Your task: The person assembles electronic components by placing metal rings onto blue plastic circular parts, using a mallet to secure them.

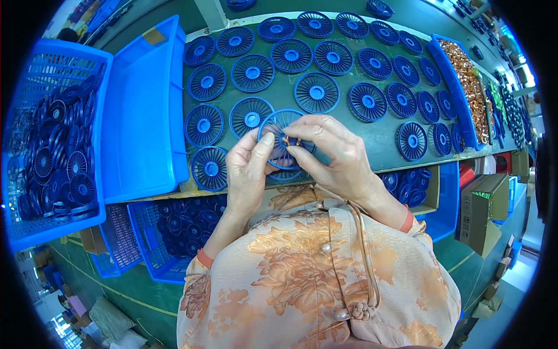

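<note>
A round blue grille [278,121] with thin spokes is held up over the table's near edge. My left hand [249,166] is closed on its left rim, thumb on the face towards me. At the grille's middle, my right hand [334,152] has thumb and forefinger pinched together around a small copper-coloured metal piece [286,141]. The fingers partly cover that piece, so its exact shape is hidden. Just beyond my hands, more such grilles [317,93] lie flat in rows on the green tabletop [343,131].
At the right, a long blue tray [439,52] holds many copper-coloured pieces. An upright-sided blue bin [139,116] and a blue crate [64,230] full of grilles stand at the left. Below the table edge are more grille-filled crates [154,264]. A cardboard box [485,198] stands lower right.
</note>
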Demonstrator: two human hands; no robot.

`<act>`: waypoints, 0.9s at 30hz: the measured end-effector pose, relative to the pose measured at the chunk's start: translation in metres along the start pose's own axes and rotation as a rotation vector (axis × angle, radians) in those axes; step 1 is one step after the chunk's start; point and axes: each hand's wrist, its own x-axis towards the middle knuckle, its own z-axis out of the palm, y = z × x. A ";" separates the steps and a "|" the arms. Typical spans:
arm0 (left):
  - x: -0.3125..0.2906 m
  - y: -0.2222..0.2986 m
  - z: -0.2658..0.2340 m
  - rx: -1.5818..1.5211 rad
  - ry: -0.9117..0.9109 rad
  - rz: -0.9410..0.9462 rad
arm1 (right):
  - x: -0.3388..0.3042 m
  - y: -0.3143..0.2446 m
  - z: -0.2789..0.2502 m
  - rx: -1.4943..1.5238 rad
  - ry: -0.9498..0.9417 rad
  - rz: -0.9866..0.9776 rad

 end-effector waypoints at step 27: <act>-0.015 -0.003 0.001 0.216 -0.066 -0.016 | -0.020 -0.011 -0.010 -0.020 -0.130 0.101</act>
